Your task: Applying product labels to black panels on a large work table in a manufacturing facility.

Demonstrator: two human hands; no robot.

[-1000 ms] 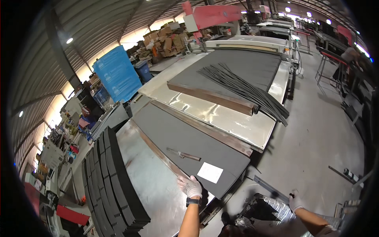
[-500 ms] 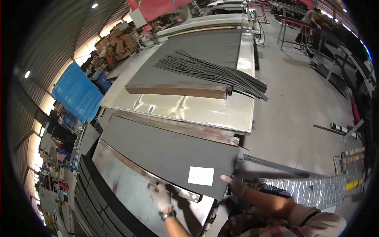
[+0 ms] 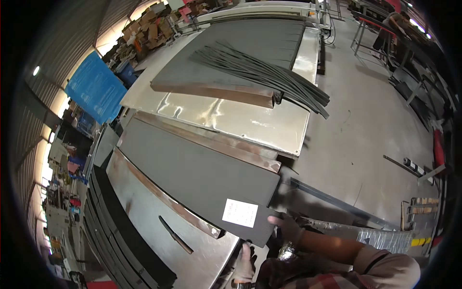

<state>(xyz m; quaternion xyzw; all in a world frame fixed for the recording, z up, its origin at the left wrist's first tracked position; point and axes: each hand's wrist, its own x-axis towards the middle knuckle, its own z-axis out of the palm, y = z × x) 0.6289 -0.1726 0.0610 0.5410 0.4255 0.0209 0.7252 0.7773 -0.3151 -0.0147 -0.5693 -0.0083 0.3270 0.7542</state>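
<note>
A long dark grey sheet, its thickness in layers hard to make out, lies between two brownish metal bars, with a white paper label near its right end. My right hand grips that end, thumb on top and fingers hidden below the edge. At the near corner, my gloved left hand has its thumb up against the sheet's edge; its other fingers are partly hidden and look curled under. A slim dark tool with a brown handle, like a knife, rests on the metal tabletop.
Beyond, a second metal-topped table bears a large grey sheet stack and a bundle of dark strips. Long black pieces line the left side. Foil-wrapped material lies at the right. Another person works far off.
My left hand has moved from above the tabletop, right and nearer, to the sheet's corner. The knife-like tool now shows where that hand was. My right hand stays at the sheet's end.
</note>
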